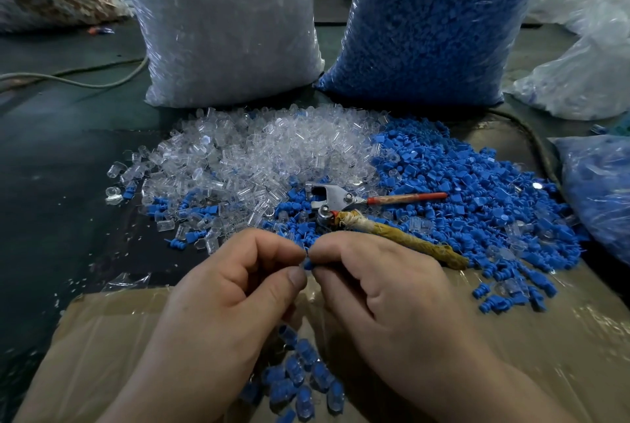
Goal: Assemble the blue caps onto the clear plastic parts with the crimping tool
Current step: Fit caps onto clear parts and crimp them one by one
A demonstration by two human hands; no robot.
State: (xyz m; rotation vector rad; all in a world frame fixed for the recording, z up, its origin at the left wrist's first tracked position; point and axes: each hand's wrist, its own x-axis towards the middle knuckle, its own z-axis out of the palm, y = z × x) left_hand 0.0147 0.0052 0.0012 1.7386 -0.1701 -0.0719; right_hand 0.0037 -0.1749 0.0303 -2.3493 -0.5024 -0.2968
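Both hands, left hand [235,286] and right hand [381,289], share a pinching grip on one small ribbed blue cap [308,264].

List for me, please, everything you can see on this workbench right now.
clear parts pile: one heap, clear, centre left
blue caps pile: one heap, blue, centre right
crimping tool: one, metal, red and yellow handles, between the piles
clear bag: one, back left
blue bag: one, back right
assembled pieces: several, blue and clear, near edge
cardboard: one sheet, brown, front
blue cap: one, pinched by both hands
left hand
right hand
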